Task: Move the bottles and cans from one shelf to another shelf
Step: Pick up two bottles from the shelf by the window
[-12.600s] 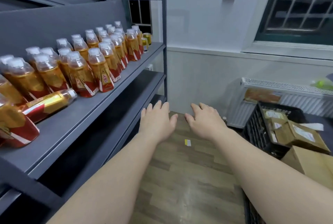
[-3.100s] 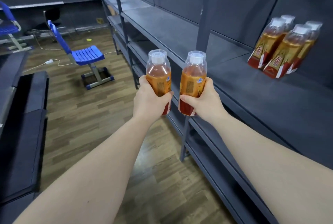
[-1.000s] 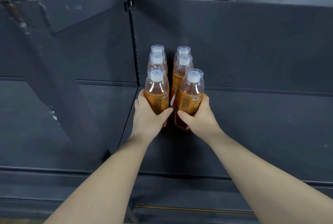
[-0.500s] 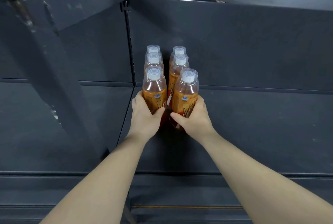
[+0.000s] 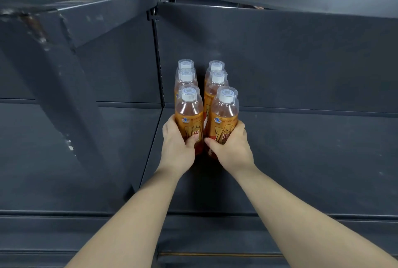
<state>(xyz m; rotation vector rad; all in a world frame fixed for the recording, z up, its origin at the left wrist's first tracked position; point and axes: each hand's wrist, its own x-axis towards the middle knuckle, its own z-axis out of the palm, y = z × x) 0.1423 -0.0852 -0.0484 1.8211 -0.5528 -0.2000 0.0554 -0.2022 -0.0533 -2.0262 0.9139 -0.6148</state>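
A: Status, near to far?

B: Two bare forearms reaching in from the bottom edge. Left hand [image 5: 177, 150] wrapped round front-left bottle [image 5: 189, 114], thumb across the label. Right hand [image 5: 233, 149] gripping front-right bottle [image 5: 225, 117] the same way.

A: Down on the shelf [image 5: 312, 160] or held off it?

B: Hard to say, with the bases hidden behind the palms; probably seated. Both upright, side by side, nearly touching.

A: Behind those?

B: Mid-left bottle [image 5: 185, 78] and mid-right bottle [image 5: 218, 81] just behind. Then rear-left bottle [image 5: 185, 64] and rear-right bottle [image 5: 216, 66], close to the back panel [image 5: 280, 52]. Two files of three, all orange with white caps. Slotted upright [image 5: 159, 63] just left of the left file.
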